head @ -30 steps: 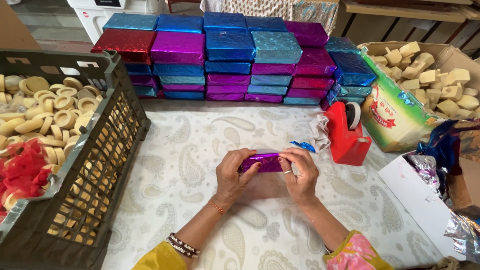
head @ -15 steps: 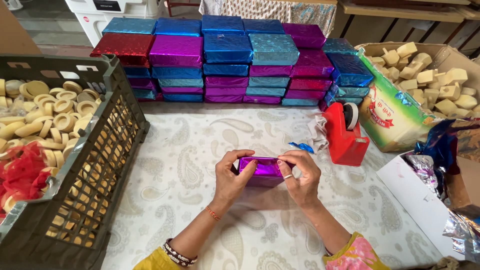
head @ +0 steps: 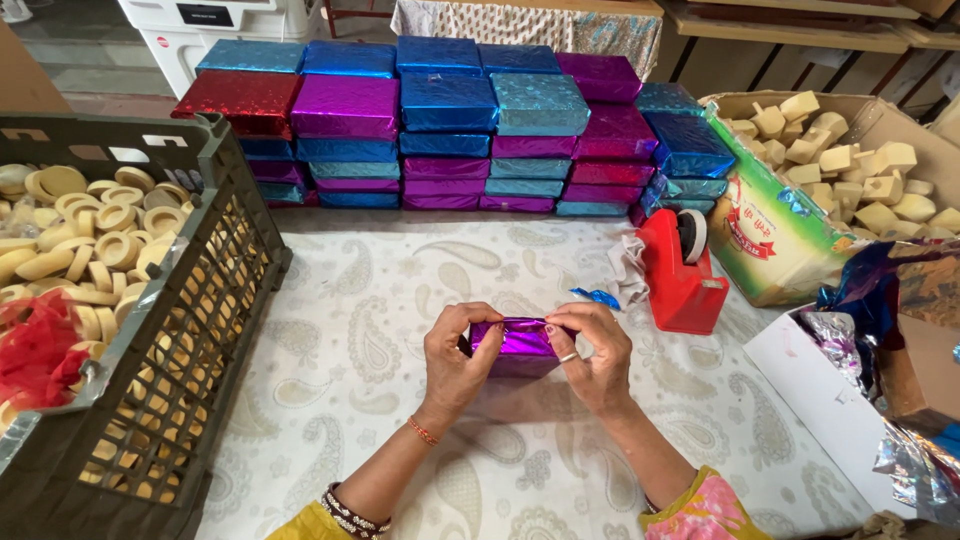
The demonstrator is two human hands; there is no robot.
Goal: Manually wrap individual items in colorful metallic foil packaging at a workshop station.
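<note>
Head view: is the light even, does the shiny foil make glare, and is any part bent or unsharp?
Head view: soft, even light with only faint shadows under the hands; the left hand and right hand are sharp; bright glints show on the purple foil packet and the stacked foil boxes; the dark crate bows outward near the edge, a wide-lens bend.

At the back I saw a stack of foil-wrapped boxes (head: 450, 130), blue, purple and red. A dark plastic crate (head: 190, 330) of pale rings stood left; a red tape dispenser (head: 680, 275) and a cardboard box (head: 790, 240) of pale blocks stood right.
</note>
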